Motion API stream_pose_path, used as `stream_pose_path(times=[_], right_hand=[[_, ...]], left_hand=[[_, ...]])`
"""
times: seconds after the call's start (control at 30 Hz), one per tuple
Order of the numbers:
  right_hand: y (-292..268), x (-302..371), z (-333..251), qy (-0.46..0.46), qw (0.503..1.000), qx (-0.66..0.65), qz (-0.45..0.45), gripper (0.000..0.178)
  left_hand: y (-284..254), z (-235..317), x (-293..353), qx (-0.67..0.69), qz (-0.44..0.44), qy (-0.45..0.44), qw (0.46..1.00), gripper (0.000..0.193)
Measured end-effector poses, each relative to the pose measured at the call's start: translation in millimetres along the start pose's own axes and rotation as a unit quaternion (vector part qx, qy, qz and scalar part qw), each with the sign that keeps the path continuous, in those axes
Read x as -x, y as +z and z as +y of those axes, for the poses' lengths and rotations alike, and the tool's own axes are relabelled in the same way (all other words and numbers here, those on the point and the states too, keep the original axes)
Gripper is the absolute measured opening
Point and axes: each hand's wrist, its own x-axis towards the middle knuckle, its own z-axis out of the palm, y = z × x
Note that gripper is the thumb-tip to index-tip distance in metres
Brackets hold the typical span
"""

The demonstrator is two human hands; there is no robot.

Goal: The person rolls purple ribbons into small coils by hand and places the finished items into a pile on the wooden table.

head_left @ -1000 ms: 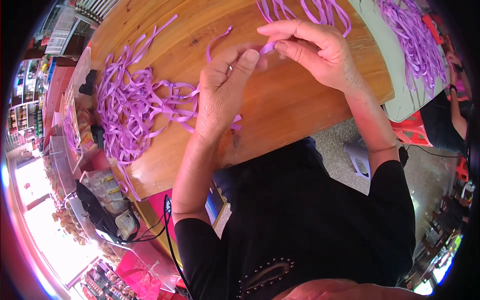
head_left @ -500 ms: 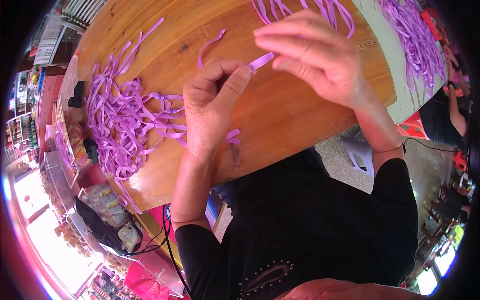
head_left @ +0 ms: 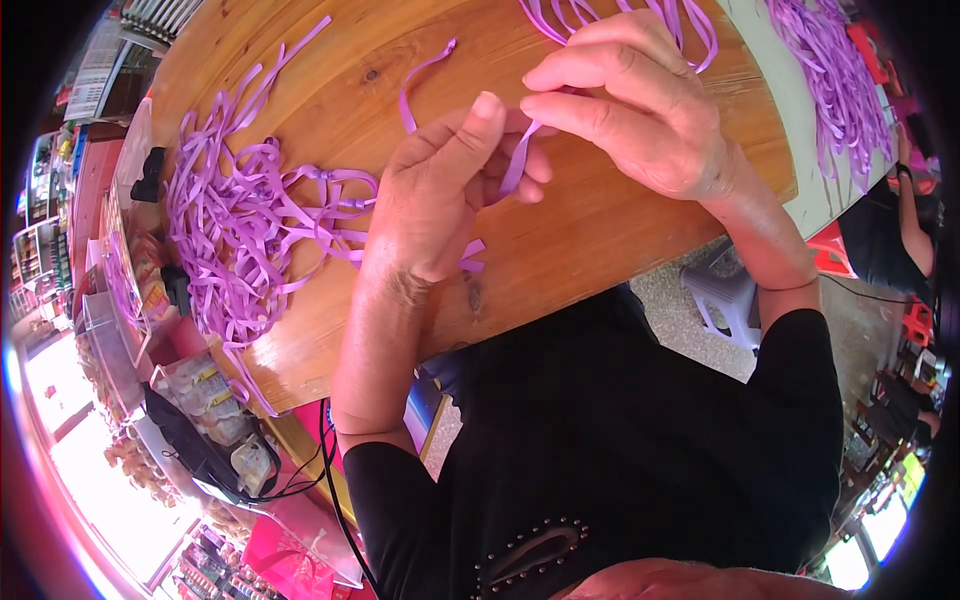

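1. Head view, the hands: the left hand [head_left: 440, 195] and right hand [head_left: 640, 110] meet above the middle of the wooden table [head_left: 610, 230]. Both pinch one purple ribbon strip [head_left: 515, 165] between thumb and fingers; neither is released.
2. Head view, the change: a second ago the strip was gripped higher, near the table's far edge. Now the hands have drawn closer to the near edge, and the strip hangs below the right fingertips, its free end curling past the left thumb. The handling of this one strip looks ongoing.
3. Head view, surroundings: a loose ribbon pile [head_left: 250, 230] lies toward the table's left edge. More ribbons [head_left: 620, 15] lie at the far edge.
4. Containers: a clear bin [head_left: 110, 340] stands off the left edge; I cannot tell its contents.
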Motion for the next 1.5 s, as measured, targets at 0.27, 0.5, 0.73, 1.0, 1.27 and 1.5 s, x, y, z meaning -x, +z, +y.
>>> stream_pose_path(times=[0.27, 0.5, 0.73, 1.0, 1.27, 1.5], right_hand=[[52, 36, 39, -0.179, 0.954, 0.026, 0.239, 0.026], [11, 29, 10, 0.168, 0.980, -0.085, -0.068, 0.024], [6, 26, -17, 0.285, 0.941, -0.122, -0.137, 0.029], [-4, 28, -19, 0.360, 0.899, -0.186, -0.168, 0.020], [13, 34, -30, 0.608, 0.497, -0.619, 0.009, 0.015], [8, 23, -25, 0.564, 0.680, -0.468, 0.018, 0.026]], left_hand=[[-1, -9, -4, -0.074, 0.012, 0.102, 0.992, 0.016], [6, -10, 2, -0.148, 0.045, 0.130, 0.979, 0.014], [7, -9, 4, -0.166, 0.058, 0.163, 0.971, 0.011], [-6, -12, -2, -0.223, 0.078, 0.206, 0.949, 0.009], [4, -29, -8, -0.023, 0.090, 0.150, 0.984, 0.009], [5, -36, -8, 0.026, 0.116, 0.202, 0.972, 0.009]])
